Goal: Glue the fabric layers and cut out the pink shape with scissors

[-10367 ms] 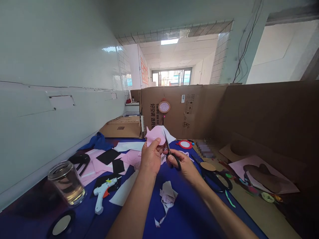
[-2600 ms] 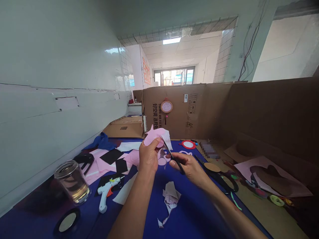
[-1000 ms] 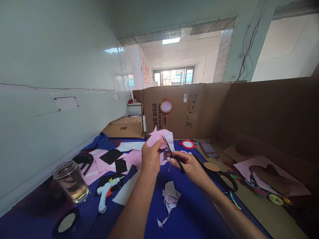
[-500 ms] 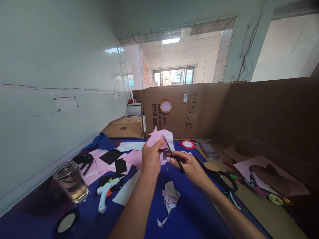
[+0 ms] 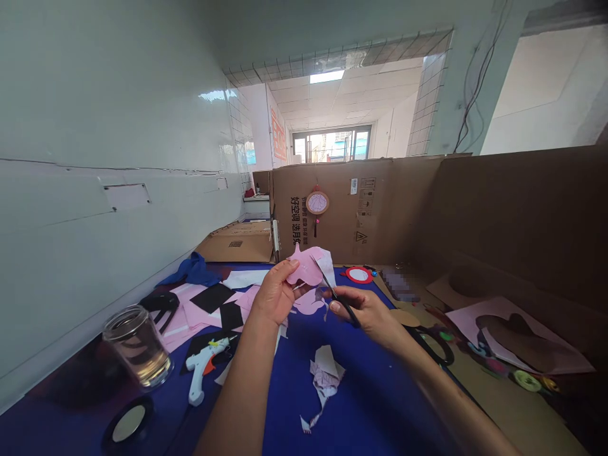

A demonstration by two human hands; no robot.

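Note:
My left hand [image 5: 279, 288] pinches a pink paper cutout [image 5: 306, 267] by its left side, thumb on top. The piece has a rounded outline with a pointed tip at upper left, and a white scrap [image 5: 327, 266] hangs along its right edge. In my right hand [image 5: 363, 308] are scissors [image 5: 342, 305] with dark handles, their blades pointing up and left at the paper's right edge. Whether the blades are fully closed I cannot make out. Below the held piece lies another pink paper shape [image 5: 310, 303], and nearer me a crumpled paper scrap [image 5: 327, 370] rests on the blue cloth.
On the left stand a glass jar of liquid [image 5: 137, 345], a white glue gun [image 5: 204, 368] and a roll of tape [image 5: 128, 423], near pink and black sheets [image 5: 213, 296]. Cardboard walls [image 5: 399, 215] close the back and right. A red-rimmed round ornament [image 5: 359, 274] lies behind my right hand.
My left hand has shifted left and its grip is now at the cutout's left side, showing more of the pink surface. The scissors and right hand have moved slightly right.

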